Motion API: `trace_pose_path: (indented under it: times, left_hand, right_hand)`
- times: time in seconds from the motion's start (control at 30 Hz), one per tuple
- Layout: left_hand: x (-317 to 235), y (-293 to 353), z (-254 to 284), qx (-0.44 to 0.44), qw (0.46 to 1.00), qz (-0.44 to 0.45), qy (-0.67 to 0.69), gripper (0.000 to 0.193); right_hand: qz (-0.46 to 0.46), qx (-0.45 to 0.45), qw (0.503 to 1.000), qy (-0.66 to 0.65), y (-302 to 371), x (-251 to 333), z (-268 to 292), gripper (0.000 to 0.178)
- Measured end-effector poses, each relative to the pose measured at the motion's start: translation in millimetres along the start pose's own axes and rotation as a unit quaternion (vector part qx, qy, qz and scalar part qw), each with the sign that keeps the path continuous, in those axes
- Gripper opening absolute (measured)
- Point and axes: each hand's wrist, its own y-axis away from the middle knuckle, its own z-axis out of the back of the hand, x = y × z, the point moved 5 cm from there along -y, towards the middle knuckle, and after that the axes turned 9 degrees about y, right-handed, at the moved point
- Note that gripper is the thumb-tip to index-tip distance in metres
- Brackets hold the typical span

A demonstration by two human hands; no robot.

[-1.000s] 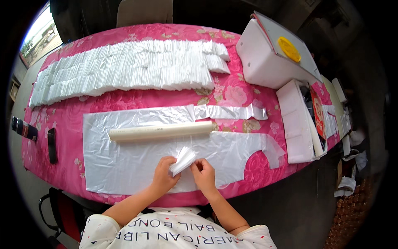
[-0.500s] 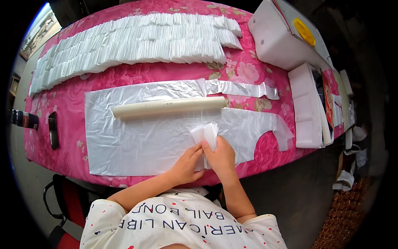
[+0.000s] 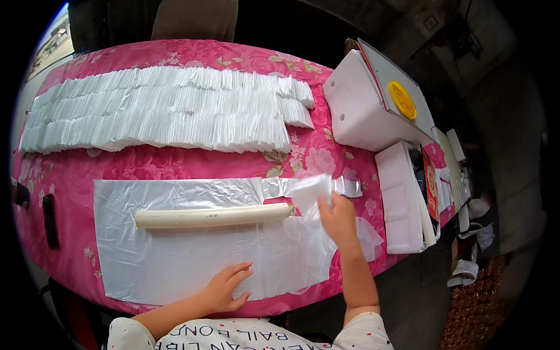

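My right hand (image 3: 339, 219) grips a folded white plastic bag (image 3: 310, 191), slightly blurred, above the right part of a flat plastic bag (image 3: 175, 262). That flat bag is thin, whitish and has handle strips at its right end. My left hand (image 3: 226, 287) lies on its near edge, fingers spread and holding nothing. Across the flat bag rests a cream plastic pipe (image 3: 210, 217), its right end just left of the folded bag. Several long rows of folded white bags (image 3: 163, 111) stand packed upright at the far left of the table.
A pink flowered cloth (image 3: 157, 164) covers the table. On the right stand a white foam box (image 3: 359, 111) with a yellow round object (image 3: 402, 100) on top, and a smaller foam box (image 3: 399, 204). A dark phone-like object (image 3: 51, 221) and a dark jar (image 3: 21, 193) are at left.
The right hand has carried the folded bag away and to the right, off the near middle. My left hand has parted from it and opened on the flat bag. The view has shifted.
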Motion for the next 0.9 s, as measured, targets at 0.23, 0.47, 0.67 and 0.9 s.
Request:
trace_pose_path:
  times: [0.23, 0.47, 0.67, 0.9]
  left_hand:
    - [22, -18, -12, 0.140, 0.983, 0.054, 0.106, 0.050]
    - [49, -8, -16, 0.141, 0.958, 0.141, 0.208, 0.042]
    - [60, -2, -14, 0.143, 0.935, 0.108, 0.306, 0.043]
    - [61, -3, -16, 0.158, 0.934, 0.095, 0.305, 0.048]
  right_hand:
    - [-0.021, -0.171, 0.960, 0.221, -241, -31, 34, 0.032]
    - [-0.127, -0.071, 0.938, 0.313, -357, -30, -18, 0.027]
    - [-0.069, -0.010, 0.955, 0.289, -390, -42, -64, 0.046]
    - [-0.083, 0.060, 0.992, 0.068, -405, -85, -82, 0.067]
